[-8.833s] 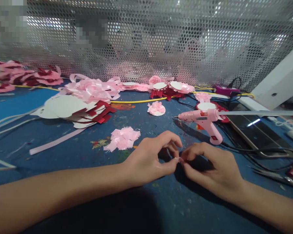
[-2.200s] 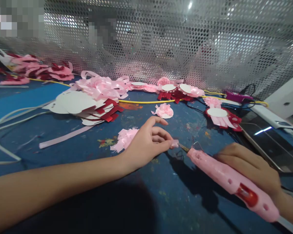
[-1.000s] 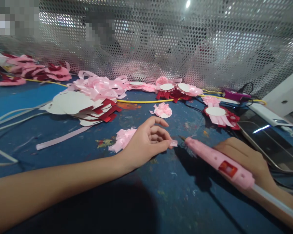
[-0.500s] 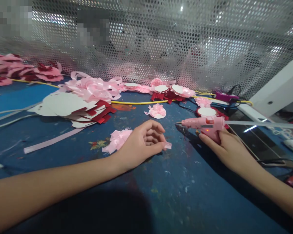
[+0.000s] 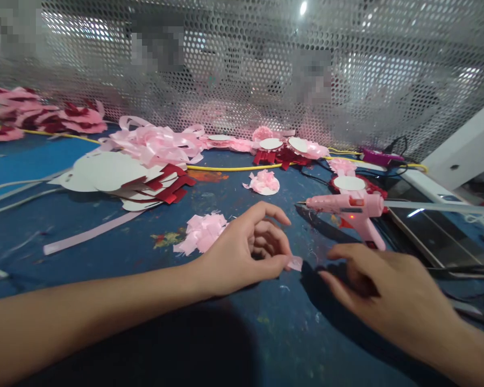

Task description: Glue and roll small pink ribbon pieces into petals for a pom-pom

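Between thumb and fingertips, my left hand [image 5: 252, 250] pinches a short piece of pink ribbon [image 5: 295, 263]. My right hand [image 5: 381, 293] is off to its right, empty, with thumb and forefinger apart. Just beyond that hand a pink glue gun [image 5: 347, 206] stands on the table, its nozzle pointing left, a small orange light lit and a glue stick in its back. A heap of cut pink ribbon pieces [image 5: 204, 232] lies behind my left wrist. Farther back is a white disc partly covered with a pink ribbon ruffle [image 5: 264, 181].
White and red card cutouts [image 5: 108, 174] are piled at left, beside looped pink ribbon [image 5: 153, 142]. Finished-looking pink and red rosettes [image 5: 282, 148] line the perforated metal screen [image 5: 242, 70]. A yellow cable [image 5: 234, 167] crosses the blue table. Scissors [image 5: 476, 312] lie at far right.
My right hand has let go of the glue gun and come toward me and left. My left hand, still pinching the ribbon piece, has shifted slightly right and nearer.
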`<state>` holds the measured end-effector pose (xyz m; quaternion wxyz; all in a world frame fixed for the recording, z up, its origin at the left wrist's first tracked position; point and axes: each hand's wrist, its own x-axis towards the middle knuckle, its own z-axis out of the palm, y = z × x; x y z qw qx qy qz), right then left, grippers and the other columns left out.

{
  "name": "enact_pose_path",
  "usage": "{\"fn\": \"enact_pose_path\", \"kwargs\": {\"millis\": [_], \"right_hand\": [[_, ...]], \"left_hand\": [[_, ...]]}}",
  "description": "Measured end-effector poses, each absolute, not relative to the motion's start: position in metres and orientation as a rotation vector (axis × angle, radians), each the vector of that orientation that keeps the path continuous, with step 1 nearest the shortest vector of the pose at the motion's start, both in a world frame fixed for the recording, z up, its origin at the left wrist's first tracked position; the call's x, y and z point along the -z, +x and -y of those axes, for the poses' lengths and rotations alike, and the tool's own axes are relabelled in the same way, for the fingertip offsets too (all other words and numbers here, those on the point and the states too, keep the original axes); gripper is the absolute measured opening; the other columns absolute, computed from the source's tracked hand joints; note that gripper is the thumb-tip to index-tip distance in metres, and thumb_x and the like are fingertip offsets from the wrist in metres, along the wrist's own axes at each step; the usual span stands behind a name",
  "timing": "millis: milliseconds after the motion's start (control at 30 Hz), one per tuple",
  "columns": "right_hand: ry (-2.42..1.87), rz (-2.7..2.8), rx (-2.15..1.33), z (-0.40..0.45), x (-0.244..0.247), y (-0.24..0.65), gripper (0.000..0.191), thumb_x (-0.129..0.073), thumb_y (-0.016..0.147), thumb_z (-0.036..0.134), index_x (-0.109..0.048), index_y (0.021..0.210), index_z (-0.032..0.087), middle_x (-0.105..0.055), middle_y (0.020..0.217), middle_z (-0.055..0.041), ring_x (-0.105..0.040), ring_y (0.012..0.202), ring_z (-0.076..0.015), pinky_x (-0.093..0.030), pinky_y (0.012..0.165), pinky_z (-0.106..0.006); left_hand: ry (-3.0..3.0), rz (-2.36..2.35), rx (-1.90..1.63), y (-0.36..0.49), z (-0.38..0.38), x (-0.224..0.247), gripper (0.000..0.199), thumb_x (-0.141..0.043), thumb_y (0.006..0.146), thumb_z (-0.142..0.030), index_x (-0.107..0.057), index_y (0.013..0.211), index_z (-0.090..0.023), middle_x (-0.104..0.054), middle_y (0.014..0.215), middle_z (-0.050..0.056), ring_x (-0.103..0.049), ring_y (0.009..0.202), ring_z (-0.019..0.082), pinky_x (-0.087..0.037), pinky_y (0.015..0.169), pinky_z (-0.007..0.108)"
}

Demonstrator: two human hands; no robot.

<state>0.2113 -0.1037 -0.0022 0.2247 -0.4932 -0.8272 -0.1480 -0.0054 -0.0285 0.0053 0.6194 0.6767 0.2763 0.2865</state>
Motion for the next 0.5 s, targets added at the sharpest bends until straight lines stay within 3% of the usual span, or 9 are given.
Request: {"fn": "enact_pose_path", "kwargs": {"millis": [133,500], "right_hand": [[-1.236,2.305,0.114,0.096,0.018,0.194,0.014,-0.052,0.088,0.027,-0.058,0.097,0.018,-0.048,0.046,0.0091,-0.044,0.036,-0.0087,-0.029,0.041,-0.023],[-1.144,2.205,0.236,0.091,0.008,0.186,0.008,-0.056,0.087,0.024,-0.062,0.085,0.019,-0.053,0.047,0.0079,-0.049,0.039,-0.0078,-0.033,0.044,-0.024]], "left_hand": [[1.578,-0.617,-0.649,-0.005,0.03,-0.005,0.034,-0.067,0.075,-0.018,-0.043,0.099,-0.022,-0.061,0.074,-0.003,-0.057,0.061,0.009,-0.046,0.06,0.021],[1.568,-0.65,-0.637,-0.004,0.028,-0.004,0.031,-0.065,0.076,-0.016,-0.044,0.098,-0.023,-0.062,0.073,-0.004,-0.057,0.061,0.007,-0.045,0.058,0.018]]}}
